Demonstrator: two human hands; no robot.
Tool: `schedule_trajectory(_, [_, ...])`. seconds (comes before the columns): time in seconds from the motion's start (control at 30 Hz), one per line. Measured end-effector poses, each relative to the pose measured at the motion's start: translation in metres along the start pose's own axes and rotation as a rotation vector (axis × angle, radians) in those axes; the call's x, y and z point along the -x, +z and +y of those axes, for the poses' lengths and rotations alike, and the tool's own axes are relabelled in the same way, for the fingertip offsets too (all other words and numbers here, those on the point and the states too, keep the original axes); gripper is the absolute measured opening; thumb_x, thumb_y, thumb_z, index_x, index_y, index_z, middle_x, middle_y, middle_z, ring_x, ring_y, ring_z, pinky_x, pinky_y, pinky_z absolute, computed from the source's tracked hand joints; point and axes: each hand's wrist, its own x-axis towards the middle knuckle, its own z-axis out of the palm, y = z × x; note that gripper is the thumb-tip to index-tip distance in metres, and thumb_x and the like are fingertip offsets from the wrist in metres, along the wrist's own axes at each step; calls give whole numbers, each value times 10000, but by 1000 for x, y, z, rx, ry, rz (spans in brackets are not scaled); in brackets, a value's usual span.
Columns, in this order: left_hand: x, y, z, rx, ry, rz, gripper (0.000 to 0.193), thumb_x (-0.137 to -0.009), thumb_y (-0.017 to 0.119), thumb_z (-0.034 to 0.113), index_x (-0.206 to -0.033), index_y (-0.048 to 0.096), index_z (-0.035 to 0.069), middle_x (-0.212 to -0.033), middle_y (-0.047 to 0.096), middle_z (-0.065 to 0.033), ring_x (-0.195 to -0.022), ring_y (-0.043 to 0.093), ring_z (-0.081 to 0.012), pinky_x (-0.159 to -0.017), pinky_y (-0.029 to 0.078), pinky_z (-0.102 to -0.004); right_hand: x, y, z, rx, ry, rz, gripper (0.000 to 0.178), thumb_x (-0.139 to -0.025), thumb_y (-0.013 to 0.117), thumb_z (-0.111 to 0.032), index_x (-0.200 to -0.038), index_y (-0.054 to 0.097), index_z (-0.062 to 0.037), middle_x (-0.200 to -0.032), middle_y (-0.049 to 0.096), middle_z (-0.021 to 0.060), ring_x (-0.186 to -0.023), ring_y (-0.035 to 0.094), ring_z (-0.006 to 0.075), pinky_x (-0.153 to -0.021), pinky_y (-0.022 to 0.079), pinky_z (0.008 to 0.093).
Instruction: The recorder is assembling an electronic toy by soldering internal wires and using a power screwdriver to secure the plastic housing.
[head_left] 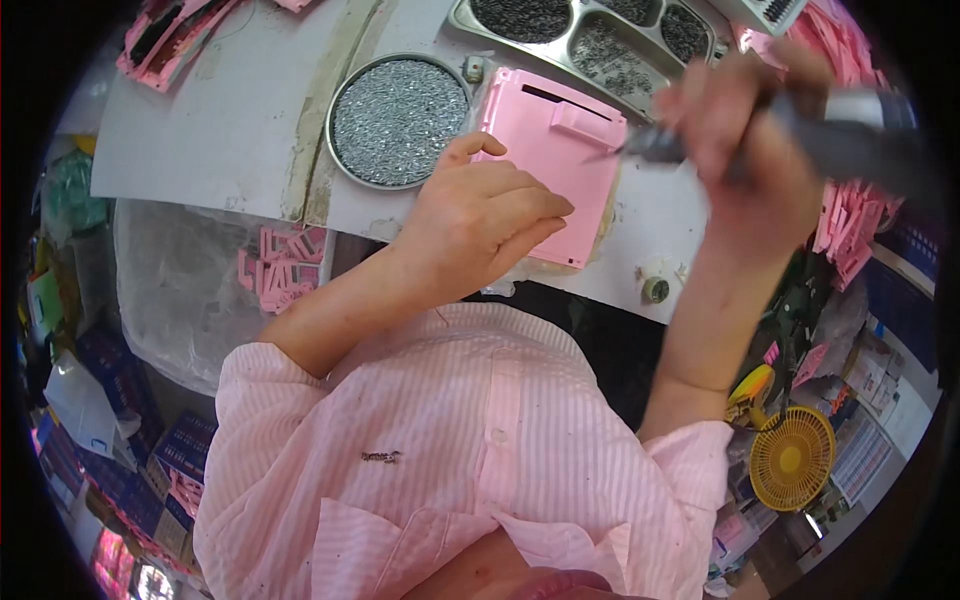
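A pink plastic panel (575, 165) with a dark slot and a raised block at its far end lies on the white table. Over its left part rests my left hand (480, 220), one finger out at the panel's edge. Thumb and forefinger come together above the panel; anything between them is too small to make out. My right hand (745, 125), blurred, is closed round a dark electric screwdriver (840, 145). Its thin bit points left and hangs over the panel's right side, near the raised block. Whether the tip touches the panel cannot be seen.
A round metal dish (400, 120) of small silvery screws stands left of the panel. Behind is a metal compartment tray (555, 50) with dark small parts. Pink pieces (850, 230) pile at the right; a plastic-lined bin (180, 290) holds more. A small green roll (655, 290) sits near the table's front edge.
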Motion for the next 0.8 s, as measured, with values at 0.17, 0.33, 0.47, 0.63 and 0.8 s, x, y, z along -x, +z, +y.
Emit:
schedule_trajectory(0.17, [10, 2, 2, -8, -46, -21, 159, -761, 791, 61, -900, 721, 94, -752, 702, -8, -681, 656, -153, -973, 425, -440, 35, 81, 0, -20, -96, 180, 362, -976, 672, -261, -1289, 506, -186, -703, 523, -41, -627, 481, 97, -698, 423, 312])
schedule_trajectory(0.33, [5, 5, 2, 60, -48, -3, 157, -739, 781, 33, -858, 709, 104, -720, 682, -13, -646, 636, -162, -978, 423, -445, 36, 86, -7, 14, -104, 254, 301, -978, 673, -258, -1217, 508, -179, -680, 519, -43, -604, 485, 100, -675, 433, 306])
schedule_trajectory(0.47, [10, 5, -2, 43, -53, 22, 138, -734, 776, 39, -819, 693, 109, -672, 642, 0, -603, 601, -169, -985, 419, -448, 36, 89, 2, 4, -84, 249, 288, -971, 681, -244, -1191, 510, -170, -655, 507, -43, -583, 479, 102, -663, 440, 306])
schedule_trajectory(0.63, [8, 1, -5, -89, 26, -55, 171, -733, 797, 130, -866, 691, 115, -759, 654, 4, -676, 608, -176, -981, 416, -458, 37, 95, 5, 37, -69, 324, 286, -964, 689, -235, -1181, 519, -157, -650, 497, -41, -578, 466, 104, -662, 441, 306])
schedule_trajectory(0.8, [-10, 1, -5, -85, 32, -110, 374, -740, 795, 211, -1073, 669, 94, -1055, 661, -56, -980, 616, -242, -1003, 420, -467, 48, 78, -2, 48, -165, 505, 329, -921, 731, -209, -1131, 498, -113, -654, 483, 0, -569, 468, 139, -624, 466, 329])
